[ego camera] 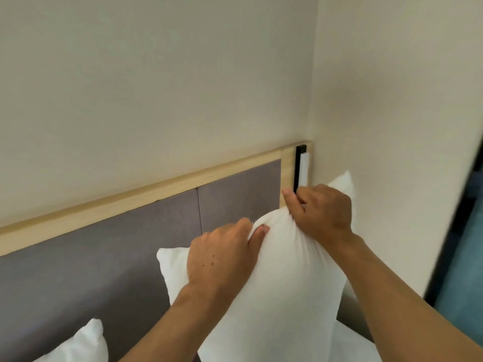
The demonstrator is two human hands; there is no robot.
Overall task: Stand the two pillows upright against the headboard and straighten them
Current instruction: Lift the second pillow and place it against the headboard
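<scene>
**A:** Where did things stand with the pillows at that point?

**B:** One white pillow (274, 278) was up on end in front of the grey padded headboard (104, 270), at its right end, close to the side wall (392, 100). Both hands had it by the top edge. The left hand (222, 254) was closed, fingers curled over the top with cloth bunched under them. The right hand (321, 212) was also closed, pinching the peak of the fabric up near the wooden frame (146, 197) of the headboard.

**B:** So it was held upright, but I'd judge it not yet settled: the top was gathered into a point and the cover was creased below it.

**A:** And the second one?

**B:** Only a white corner (86, 340) showed at the lower left, low against the headboard. Whether that pillow stood properly I couldn't tell. Another white tip (342, 182) poked up behind the right hand; it may have been the same pillow's far corner.

**A:** What was left, then?

**B:** By my reckoning, letting go, smoothing the top of this one, then checking the other.
</scene>
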